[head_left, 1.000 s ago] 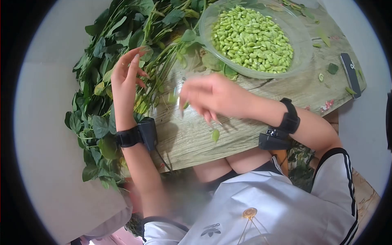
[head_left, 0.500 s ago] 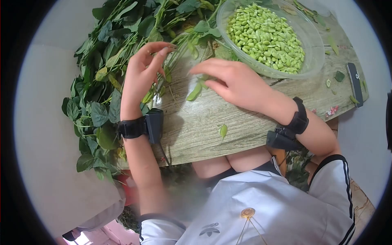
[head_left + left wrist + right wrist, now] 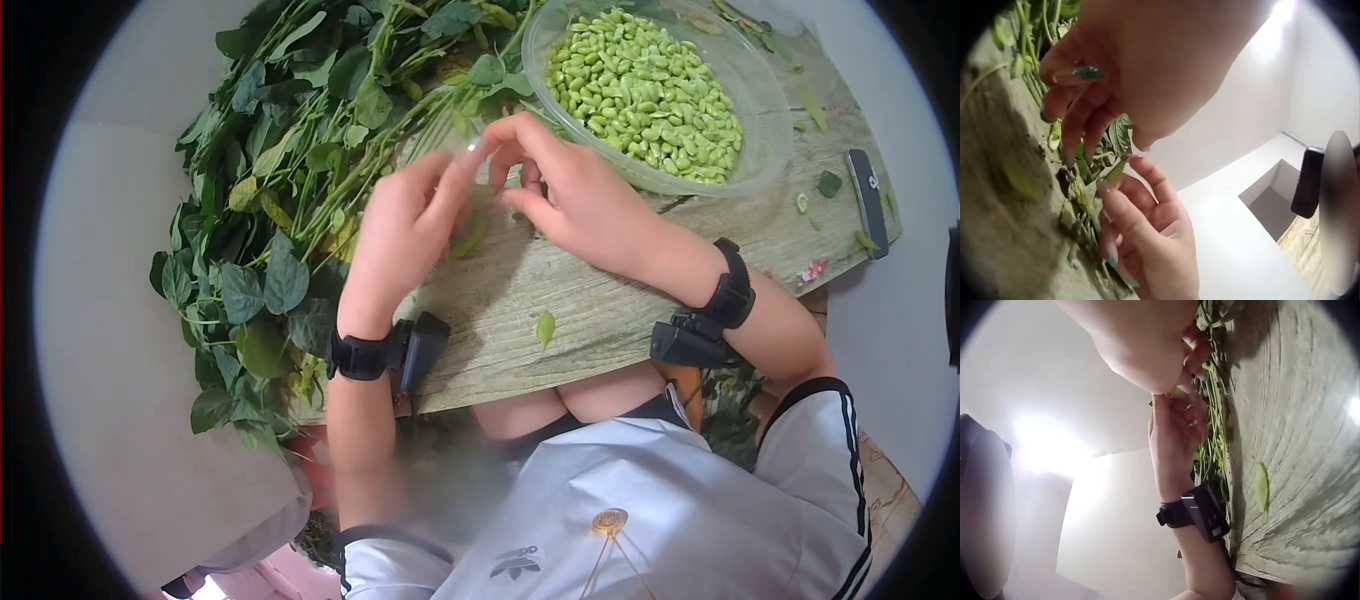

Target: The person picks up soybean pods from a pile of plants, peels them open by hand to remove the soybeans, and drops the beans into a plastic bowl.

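Both hands meet over the table, beside the bundle of green bean plants. My right hand (image 3: 590, 210) pinches a green bean pod (image 3: 1114, 172) between thumb and forefinger, as the left wrist view shows. My left hand (image 3: 405, 220) is right against it, thumb tip close to the right forefinger and its other fingers bent. Whether the left fingers grip the pod I cannot tell. Beneath the hands another green pod (image 3: 470, 238) lies on the wooden table (image 3: 600, 290). A single pod (image 3: 545, 328) rests nearer the front edge.
A clear plastic bowl (image 3: 768, 140) of shelled green beans (image 3: 645, 100) stands at the back. Leafy bean plants (image 3: 290, 180) are heaped along the left side. At the right edge lie a dark flat object (image 3: 868, 205), a leaf (image 3: 829, 184) and shell scraps.
My left hand has moved right and met the right hand. The right hand moved up and left from the table, then picked at a pod, and its fingers are now bent.
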The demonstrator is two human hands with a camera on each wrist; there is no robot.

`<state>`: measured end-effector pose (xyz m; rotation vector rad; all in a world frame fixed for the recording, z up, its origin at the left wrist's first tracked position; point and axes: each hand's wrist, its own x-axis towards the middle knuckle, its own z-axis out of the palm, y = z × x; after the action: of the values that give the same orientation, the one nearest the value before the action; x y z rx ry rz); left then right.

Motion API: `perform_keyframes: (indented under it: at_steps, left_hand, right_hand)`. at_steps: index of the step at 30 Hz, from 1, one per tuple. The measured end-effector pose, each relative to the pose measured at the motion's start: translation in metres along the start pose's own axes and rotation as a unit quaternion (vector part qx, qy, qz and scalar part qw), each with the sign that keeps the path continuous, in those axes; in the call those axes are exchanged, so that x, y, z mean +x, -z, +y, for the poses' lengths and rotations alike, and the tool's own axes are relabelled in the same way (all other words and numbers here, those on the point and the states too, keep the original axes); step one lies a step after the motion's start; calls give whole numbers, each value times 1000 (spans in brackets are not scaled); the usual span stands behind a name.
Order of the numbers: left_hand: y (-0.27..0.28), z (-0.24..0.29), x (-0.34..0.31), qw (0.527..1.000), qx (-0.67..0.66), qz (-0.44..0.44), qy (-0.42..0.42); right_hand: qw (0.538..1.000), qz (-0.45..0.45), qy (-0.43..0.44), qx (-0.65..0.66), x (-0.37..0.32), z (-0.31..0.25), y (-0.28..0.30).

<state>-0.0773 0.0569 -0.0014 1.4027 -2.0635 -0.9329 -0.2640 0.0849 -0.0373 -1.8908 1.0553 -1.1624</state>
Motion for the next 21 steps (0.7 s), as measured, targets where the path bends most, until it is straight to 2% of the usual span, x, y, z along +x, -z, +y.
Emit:
perform_keyframes:
  at_steps: [1,2,4,7,8,10,11,14,15,16,18,19,20,21]
  left_hand:
    - [-3,3,-4,998,-54,-36,20]
    - [-5,5,-6,991,-108,-72,41]
    - [-5,3,-8,991,-114,-69,18]
    - [-1,-6,-7,972,-233,-43,11]
    - [-2,-5,-7,972,-232,-43,11]
    - [-5,-1,-8,932,-362,2,-14]
    - [-5,-11,-7,924,-379,-18,-43]
    - [-23,-2,-13,926,-371,0,-71]
    - [-24,-6,-15,930,-357,-49,-78]
    - [-29,-7,-17,930,-356,-48,-77]
    - [-38,-6,-19,906,-413,-30,-82]
    - [-33,1,-21,902,-427,-56,-41]
    - [-31,-1,-20,902,-427,-54,-41]
    - [-27,-6,-18,933,-348,-56,-72]
  right_hand:
    - [999,18,32,-17,-2,3,-2]
    - [999,16,29,-17,-2,3,-2]
    - [999,25,25,11,-1,0,-3]
    - [999,33,-9,15,-1,-12,0]
    - [999,33,-9,15,-2,-13,-1]
    - [998,30,50,34,-3,-13,-3]
    - [998,31,51,34,-3,-14,-4]
    - [994,53,73,67,-2,-15,-4]
    - [990,55,64,112,-2,-17,-3]
    - [984,56,55,158,-2,-18,-3]
    - [984,59,65,158,-4,-18,-3]
    - [984,61,62,155,-4,-19,-3]
    - [985,64,58,152,-5,-19,-1]
    - [985,62,59,152,-6,-20,0]
